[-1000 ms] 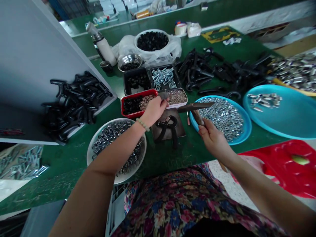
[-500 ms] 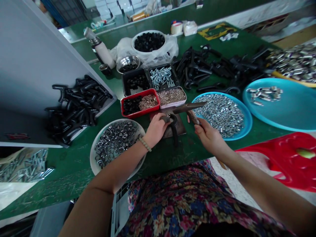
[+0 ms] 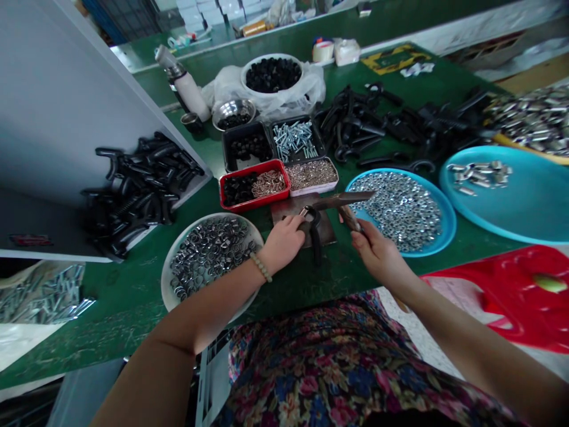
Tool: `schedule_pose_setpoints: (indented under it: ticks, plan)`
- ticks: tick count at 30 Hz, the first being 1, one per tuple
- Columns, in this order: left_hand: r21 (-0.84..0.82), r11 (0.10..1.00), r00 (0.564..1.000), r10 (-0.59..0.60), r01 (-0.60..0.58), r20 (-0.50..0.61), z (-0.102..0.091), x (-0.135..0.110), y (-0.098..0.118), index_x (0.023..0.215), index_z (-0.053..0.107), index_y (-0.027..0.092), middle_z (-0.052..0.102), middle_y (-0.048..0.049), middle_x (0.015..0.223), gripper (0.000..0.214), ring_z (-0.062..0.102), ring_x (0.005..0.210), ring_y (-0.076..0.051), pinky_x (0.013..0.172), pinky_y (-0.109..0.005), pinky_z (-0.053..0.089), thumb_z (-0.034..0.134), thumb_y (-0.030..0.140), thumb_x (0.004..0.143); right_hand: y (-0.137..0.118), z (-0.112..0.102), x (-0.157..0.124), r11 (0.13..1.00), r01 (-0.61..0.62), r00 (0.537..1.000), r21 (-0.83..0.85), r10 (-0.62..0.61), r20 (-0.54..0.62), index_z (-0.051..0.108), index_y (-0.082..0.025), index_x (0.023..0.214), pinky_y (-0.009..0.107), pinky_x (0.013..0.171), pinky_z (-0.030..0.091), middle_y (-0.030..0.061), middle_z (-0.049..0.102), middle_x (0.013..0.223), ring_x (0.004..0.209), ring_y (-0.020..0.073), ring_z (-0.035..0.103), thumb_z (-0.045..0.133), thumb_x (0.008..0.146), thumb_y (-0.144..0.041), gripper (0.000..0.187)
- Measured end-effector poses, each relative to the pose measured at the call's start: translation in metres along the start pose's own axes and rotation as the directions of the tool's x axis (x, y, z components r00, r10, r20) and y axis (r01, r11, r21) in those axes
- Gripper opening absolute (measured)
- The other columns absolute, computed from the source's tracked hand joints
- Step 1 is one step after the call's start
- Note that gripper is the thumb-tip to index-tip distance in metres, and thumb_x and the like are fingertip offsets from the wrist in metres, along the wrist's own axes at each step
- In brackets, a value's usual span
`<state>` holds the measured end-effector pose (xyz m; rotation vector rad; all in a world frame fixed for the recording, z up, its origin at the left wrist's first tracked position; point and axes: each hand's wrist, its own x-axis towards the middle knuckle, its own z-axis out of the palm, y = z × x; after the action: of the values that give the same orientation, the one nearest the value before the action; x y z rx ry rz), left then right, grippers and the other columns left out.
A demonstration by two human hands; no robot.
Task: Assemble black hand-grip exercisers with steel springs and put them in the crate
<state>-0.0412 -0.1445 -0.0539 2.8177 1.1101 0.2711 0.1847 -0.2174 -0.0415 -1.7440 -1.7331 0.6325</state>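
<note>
Left hand point(image 3: 282, 242) cupped, fingers curled over the top of a black curved fitting point(image 3: 315, 244), which lay at 3 o'clock from it, long axis 12 to 6, on a steel plate point(image 3: 284, 207). Right hand point(image 3: 377, 252) closed around the handle of a long-headed hammer point(image 3: 342, 200), its head at 11 o'clock, crosswise above the fitting; left hand nearer the fitting.
</note>
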Motion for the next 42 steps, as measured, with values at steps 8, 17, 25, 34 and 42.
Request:
schedule_pose_setpoints:
  ticks: [8,17,25,34,42]
  plan:
    - [-0.218,0.944,0.955,-0.275,0.246,-0.11,-0.009,-0.054,0.012,0.13,0.049,0.012,0.051,-0.0151,0.125,0.046,0.05,0.115,-0.027,0.099,-0.043,0.046,0.055,0.027,0.087,-0.035,-0.013,-0.003,0.983,0.128,0.985,-0.134,-0.11,0.134,0.035,-0.022,0.145,0.041,0.079,0.054,0.0131,0.064,0.122,0.098,0.0288,0.068,0.036,0.095,-0.033,0.051]
    - [-0.196,0.953,0.969,-0.242,0.23,-0.04,-0.001,-0.067,0.021,0.117,0.061,0.013,0.061,-0.0112,0.11,0.032,0.056,0.096,-0.023,0.088,-0.039,0.052,0.05,0.013,0.086,-0.044,-0.007,0.002,0.96,0.171,0.964,-0.223,-0.116,0.238,0.034,-0.022,0.145,0.038,0.064,0.054,0.0127,0.07,0.107,0.079,0.0274,0.07,0.034,0.095,-0.032,0.052]
    - [-0.01,0.92,0.897,-0.383,0.391,-0.221,-0.066,-0.02,-0.09,0.088,0.066,0.011,0.065,-0.0145,0.098,0.015,0.06,0.097,-0.025,0.09,-0.039,0.048,0.056,0.023,0.087,0.042,-0.048,0.017,0.83,-0.067,0.998,-0.554,0.043,-0.056,0.036,-0.027,0.147,0.036,0.047,0.037,0.0216,0.066,0.11,0.06,0.0264,0.063,0.036,0.093,-0.049,0.058]
    - [0.208,0.884,0.907,-0.421,0.418,-0.031,-0.072,0.012,-0.125,0.086,0.067,0.013,0.065,-0.0144,0.098,0.018,0.064,0.085,-0.024,0.081,-0.036,0.05,0.049,0.018,0.085,0.025,-0.027,0.03,0.688,0.026,0.972,-0.725,-0.187,-0.143,0.061,-0.018,0.115,0.044,0.07,0.04,0.0213,0.061,0.106,0.095,0.0355,0.057,0.044,0.092,-0.04,0.037]
    - [-0.822,0.474,0.748,-0.657,0.316,-0.092,-0.062,-0.025,-0.071,0.11,0.065,0.014,0.066,-0.0099,0.115,0.03,0.066,0.096,-0.018,0.092,-0.036,0.052,0.049,0.025,0.087,-0.043,0.045,0.042,0.988,-0.043,0.974,-0.147,0.074,0.215,0.046,-0.02,0.08,0.028,0.05,0.039,0.0043,0.06,0.071,0.058,0.0185,0.059,0.056,0.078,-0.039,0.021]
